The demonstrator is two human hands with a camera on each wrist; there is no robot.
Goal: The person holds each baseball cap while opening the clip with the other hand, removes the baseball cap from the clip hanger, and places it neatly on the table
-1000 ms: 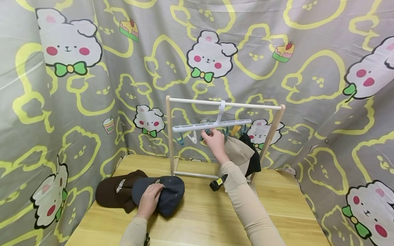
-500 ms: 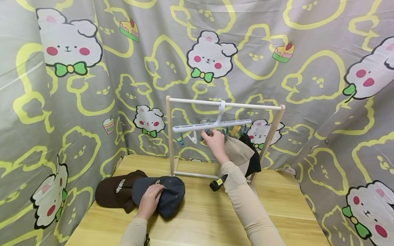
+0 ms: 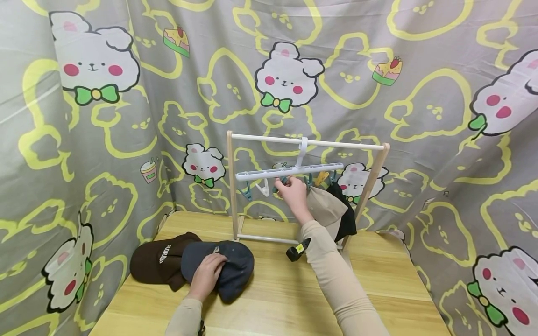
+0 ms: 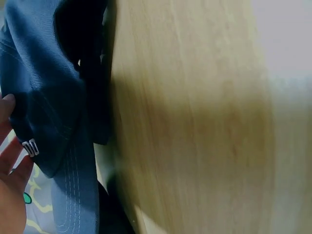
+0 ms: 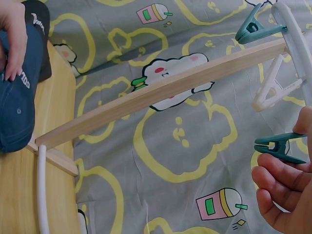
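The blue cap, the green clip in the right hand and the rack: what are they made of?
Blue cap: likely woven cotton, matte, with fine ribbing and stitched rows. Green clip: probably plastic, smooth, lightly glossy. Rack posts: apparently wood, pale tan, matte; white bars: smooth, perhaps painted metal or plastic.

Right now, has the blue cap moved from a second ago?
Yes, slightly: the blue cap has shifted rightward in the head view, against the rack.

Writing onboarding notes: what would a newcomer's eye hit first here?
The rabbit-print curtain fills the background. Before it, a white hanger hangs from a rack, where the right hand pinches a green clip. Lower left, the left hand holds a navy cap beside a brown cap.
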